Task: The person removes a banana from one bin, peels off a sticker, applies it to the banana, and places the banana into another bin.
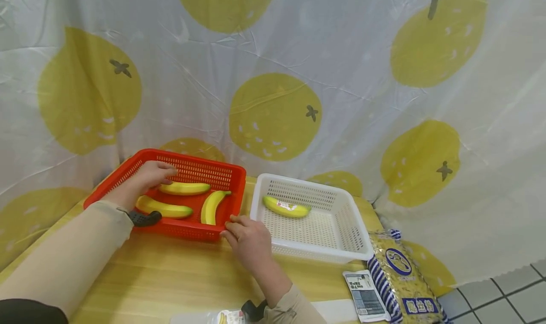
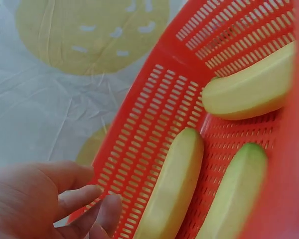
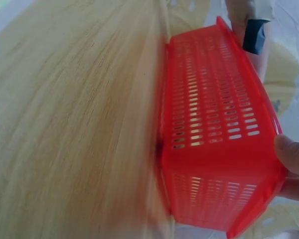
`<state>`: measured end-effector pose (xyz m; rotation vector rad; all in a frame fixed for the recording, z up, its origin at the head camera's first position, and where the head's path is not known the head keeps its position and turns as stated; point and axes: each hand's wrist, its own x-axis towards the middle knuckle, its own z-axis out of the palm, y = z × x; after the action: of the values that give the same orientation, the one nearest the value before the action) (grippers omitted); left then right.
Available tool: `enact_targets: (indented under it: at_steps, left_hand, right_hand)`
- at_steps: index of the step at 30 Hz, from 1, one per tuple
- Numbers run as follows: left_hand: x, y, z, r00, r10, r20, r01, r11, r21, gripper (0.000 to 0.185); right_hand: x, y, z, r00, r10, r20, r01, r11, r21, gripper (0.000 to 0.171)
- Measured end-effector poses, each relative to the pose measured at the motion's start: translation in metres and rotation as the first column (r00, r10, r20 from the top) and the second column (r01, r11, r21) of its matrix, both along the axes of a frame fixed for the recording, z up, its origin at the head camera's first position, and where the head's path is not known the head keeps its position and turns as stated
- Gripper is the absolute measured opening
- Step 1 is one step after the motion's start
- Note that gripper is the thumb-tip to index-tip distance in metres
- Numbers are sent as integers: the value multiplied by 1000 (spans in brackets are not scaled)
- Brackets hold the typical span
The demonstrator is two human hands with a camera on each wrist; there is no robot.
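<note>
A red plastic basket point(image 1: 192, 230) stands on the table with three bananas inside. Over its left part hovers my left hand point(image 1: 152, 176), fingers loosely bent and holding nothing. Nearest to that hand is the back banana point(image 1: 187, 188). Another banana point(image 1: 168, 210) lies along the front, and a third banana point(image 1: 213, 207) leans upright-wise at the right. At the basket's front right corner, my right hand point(image 1: 251, 243) pinches the rim, with the thumb point(image 3: 292, 155) on the rim in the right wrist view.
To the right stands a white basket point(image 1: 307, 253) holding one labelled banana point(image 1: 286, 207). Beyond it lie a small packet point(image 1: 366, 295) and a large yellow bag point(image 1: 403, 281) at the table's right edge. A lemon-patterned curtain point(image 1: 350, 115) hangs behind.
</note>
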<state>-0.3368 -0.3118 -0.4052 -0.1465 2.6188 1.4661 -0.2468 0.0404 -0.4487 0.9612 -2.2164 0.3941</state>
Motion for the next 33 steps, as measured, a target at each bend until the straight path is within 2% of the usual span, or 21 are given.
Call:
enact_targets:
  at_steps: [3,7,9,14,19,22,26,33]
  left_hand:
    - [6,3,0,998,-31,-52,27,997,-72,58]
    - [14,6,-5,985,-46,-164,13,980,-199,52]
    - [17,7,-7,983,-47,-179,6,975,-221,50]
    - [18,1,-6,995,-49,-91,31,980,-196,54]
    - [10,-8,-7,997,-75,-31,66,968,-243,63]
    - [5,-11,-15,992,-107,-65,79,940,-333,62]
    - [2,-10,-22,975,-167,-146,85,889,-450,61]
    - [-2,-2,-29,967,-218,-135,123,855,-504,54]
  right_hand:
    - [0,0,0,1000,6,1,-6,1000,-2,28]
    - [-1,1,1,1000,7,-5,-7,1000,-7,27]
    - [-2,1,1,1000,4,-15,-4,1000,-11,27]
    - [-3,2,1,1000,4,-18,-4,1000,-3,27]
    - [-1,1,2,1000,5,-7,-5,1000,20,27]
    - [0,0,1,1000,3,-13,-3,1000,25,27]
    - [0,0,1,1000,11,-18,-11,1000,15,26]
    - [-1,-1,-1,1000,4,-9,-4,1000,13,25]
